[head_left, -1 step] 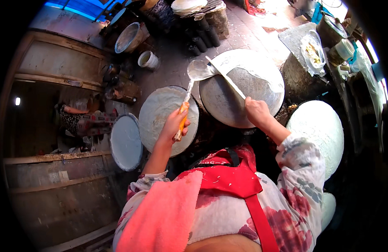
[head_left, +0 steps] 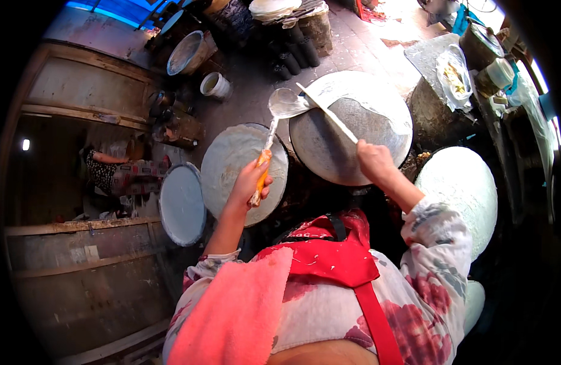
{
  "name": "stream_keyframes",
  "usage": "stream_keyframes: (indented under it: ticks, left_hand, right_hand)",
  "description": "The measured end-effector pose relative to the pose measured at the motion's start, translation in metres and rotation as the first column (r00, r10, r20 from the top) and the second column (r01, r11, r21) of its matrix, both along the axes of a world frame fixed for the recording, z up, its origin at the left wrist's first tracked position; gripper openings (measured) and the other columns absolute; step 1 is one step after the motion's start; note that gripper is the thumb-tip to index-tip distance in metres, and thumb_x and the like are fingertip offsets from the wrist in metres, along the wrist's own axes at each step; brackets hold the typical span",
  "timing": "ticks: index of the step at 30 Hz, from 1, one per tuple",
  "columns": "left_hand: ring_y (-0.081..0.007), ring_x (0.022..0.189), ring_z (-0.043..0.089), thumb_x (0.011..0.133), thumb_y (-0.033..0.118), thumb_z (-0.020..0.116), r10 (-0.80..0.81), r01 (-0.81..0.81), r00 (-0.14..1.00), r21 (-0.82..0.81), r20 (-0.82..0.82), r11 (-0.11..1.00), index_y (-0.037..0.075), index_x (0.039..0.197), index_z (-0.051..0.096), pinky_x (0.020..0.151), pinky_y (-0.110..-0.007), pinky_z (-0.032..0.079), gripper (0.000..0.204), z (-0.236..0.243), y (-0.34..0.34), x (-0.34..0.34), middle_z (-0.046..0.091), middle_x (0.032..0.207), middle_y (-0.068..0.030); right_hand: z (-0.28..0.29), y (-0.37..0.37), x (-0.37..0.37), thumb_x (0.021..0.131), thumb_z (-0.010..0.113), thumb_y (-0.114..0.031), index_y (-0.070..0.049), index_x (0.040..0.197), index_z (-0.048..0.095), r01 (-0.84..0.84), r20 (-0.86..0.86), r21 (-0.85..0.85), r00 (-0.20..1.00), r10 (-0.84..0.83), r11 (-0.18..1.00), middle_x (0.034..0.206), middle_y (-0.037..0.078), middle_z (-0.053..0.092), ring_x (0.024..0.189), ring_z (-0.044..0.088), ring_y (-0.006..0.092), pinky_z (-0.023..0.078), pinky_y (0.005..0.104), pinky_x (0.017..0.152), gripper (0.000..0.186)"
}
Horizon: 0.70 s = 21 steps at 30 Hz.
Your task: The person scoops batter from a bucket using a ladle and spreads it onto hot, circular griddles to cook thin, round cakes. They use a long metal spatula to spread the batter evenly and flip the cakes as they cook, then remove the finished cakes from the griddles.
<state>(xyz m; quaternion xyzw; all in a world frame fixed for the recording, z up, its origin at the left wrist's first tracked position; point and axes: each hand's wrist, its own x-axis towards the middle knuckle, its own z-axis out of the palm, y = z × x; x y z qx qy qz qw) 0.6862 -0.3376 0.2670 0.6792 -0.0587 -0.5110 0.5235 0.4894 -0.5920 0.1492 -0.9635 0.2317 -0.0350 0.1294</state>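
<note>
My left hand [head_left: 249,184] is closed round the orange handle of a ladle [head_left: 284,103] smeared with white batter. The ladle's bowl is over the left edge of a round metal griddle [head_left: 320,146]. My right hand [head_left: 375,161] grips the near end of a long pale flat stick [head_left: 335,121], which slants across the griddle, its far end close to the ladle's bowl. White batter [head_left: 353,85] covers the griddle's far part; grey metal shows nearer me. Under my left hand lies another round griddle [head_left: 229,158] covered with a thin pale sheet.
A round tub of whitish liquid [head_left: 182,204] stands far left, and a white round sheet [head_left: 460,188] lies at right. Beyond are a white bucket [head_left: 216,86], black cylinders [head_left: 289,62] and a plastic bag [head_left: 454,79] on a block. Another person [head_left: 113,170] appears through the left opening.
</note>
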Motion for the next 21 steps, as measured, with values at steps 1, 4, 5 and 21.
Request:
stream_keyframes:
  ticks: [1,4,5,21]
  left_hand:
    - [-0.0103,0.041,0.045,0.095,0.028,0.048,0.011,-0.011,1.0,0.007,0.004,1.0,0.015,0.11,0.045,0.036,-0.023,0.035,0.02,0.003,0.007,0.0,0.051,0.067,-0.0034]
    - [-0.01,0.041,0.045,0.096,0.028,0.047,0.055,-0.055,0.998,0.001,-0.018,0.998,0.015,0.11,0.045,0.037,-0.022,0.035,0.02,0.005,0.01,-0.007,0.05,0.067,-0.0033]
    - [-0.0099,0.041,0.045,0.096,0.028,0.047,0.058,-0.058,0.998,0.006,-0.022,0.998,0.015,0.11,0.045,0.037,-0.022,0.035,0.02,0.005,0.007,-0.007,0.05,0.067,-0.0033]
    - [-0.0097,0.042,0.044,0.095,0.029,0.048,0.142,-0.141,0.986,0.021,-0.09,0.99,0.016,0.113,0.045,0.037,-0.021,0.035,0.023,0.002,0.047,-0.02,0.05,0.068,-0.004]
  right_hand:
    - [0.016,-0.004,-0.001,0.084,0.045,-0.003,0.001,0.084,0.051,0.07,-0.008,0.038,0.998,-0.069,0.997,0.067,0.017,0.063,0.06,0.065,0.033,0.052,0.0412,0.053,0.007]
    - [-0.003,-0.077,-0.001,0.083,0.053,-0.008,0.0,0.089,0.055,0.154,0.009,-0.05,0.988,-0.154,0.987,0.068,0.013,0.065,0.059,0.066,0.0257,0.053,0.0363,0.052,0.009]
    - [-0.016,-0.078,0.003,0.082,0.055,-0.007,-0.001,0.088,0.055,0.108,0.018,-0.087,0.994,-0.107,0.99,0.068,0.011,0.065,0.059,0.066,0.0238,0.053,0.0349,0.051,0.008]
    - [-0.005,-0.01,-0.012,0.087,0.046,-0.005,-0.001,0.089,0.053,-0.358,-0.12,-0.083,0.93,0.347,0.93,0.069,0.01,0.063,0.056,0.064,0.023,0.052,0.0365,0.047,0.008]
